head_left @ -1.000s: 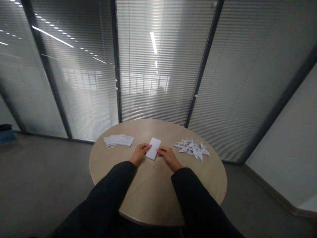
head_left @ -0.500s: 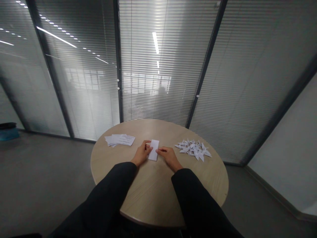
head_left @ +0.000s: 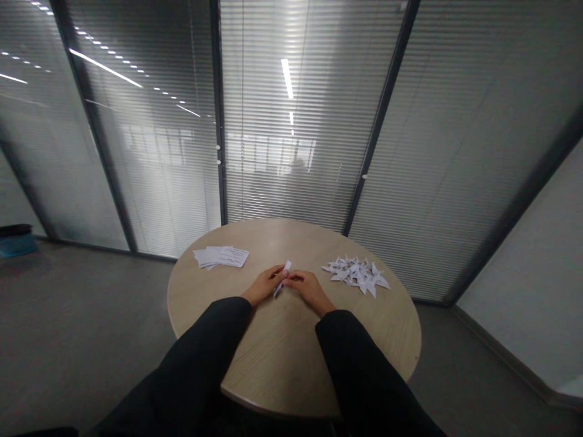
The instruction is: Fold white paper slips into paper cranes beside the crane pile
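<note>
A narrow piece of white paper (head_left: 287,266) stands tilted between my hands over the middle of the table, its upper and lower ends showing. My left hand (head_left: 265,283) is closed on its left side, thumb and fingers pinching it. From the right, my right hand (head_left: 306,286) grips the same paper with thumb and fingertips, the two hands nearly touching. The paper's middle is hidden behind the fingers. To the right lies a heap of folded white paper cranes (head_left: 357,274). On the left is a loose stack of white paper sheets (head_left: 223,257), the top one bearing printed lines.
The round light-wood table (head_left: 291,358) has a straight cut edge at its near left. Behind it rises a glass partition with blinds (head_left: 291,194) and dark frames. A blue bin (head_left: 17,243) stands on the floor at far left.
The paper lay flat with its broad face up; now it is turned and narrower to the eye. My hands have come closer together around it.
</note>
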Demonstrator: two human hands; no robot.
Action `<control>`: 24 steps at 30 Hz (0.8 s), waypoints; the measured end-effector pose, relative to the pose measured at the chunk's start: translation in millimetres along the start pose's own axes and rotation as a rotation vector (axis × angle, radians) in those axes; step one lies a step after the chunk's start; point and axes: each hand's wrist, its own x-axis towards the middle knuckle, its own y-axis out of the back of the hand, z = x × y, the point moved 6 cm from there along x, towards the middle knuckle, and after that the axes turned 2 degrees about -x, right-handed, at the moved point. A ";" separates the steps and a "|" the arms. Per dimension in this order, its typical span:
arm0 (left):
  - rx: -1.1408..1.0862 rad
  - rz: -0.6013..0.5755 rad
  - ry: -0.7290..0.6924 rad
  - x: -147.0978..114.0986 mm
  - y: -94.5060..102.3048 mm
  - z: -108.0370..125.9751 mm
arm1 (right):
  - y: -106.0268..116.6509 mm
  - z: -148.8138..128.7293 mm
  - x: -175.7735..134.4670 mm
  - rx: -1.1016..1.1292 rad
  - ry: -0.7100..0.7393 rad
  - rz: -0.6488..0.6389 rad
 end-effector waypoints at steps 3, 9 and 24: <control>0.043 -0.069 -0.037 -1.9 -6.0 9.9 | 0.0 -2.4 -0.9 0.013 0.009 0.004; 0.063 -0.115 -0.036 -5.8 -10.8 17.7 | 0.0 -3.9 -1.6 0.040 0.008 0.007; -0.233 0.192 0.118 -0.8 17.2 -6.4 | 17.1 12.3 2.9 0.073 -0.036 0.212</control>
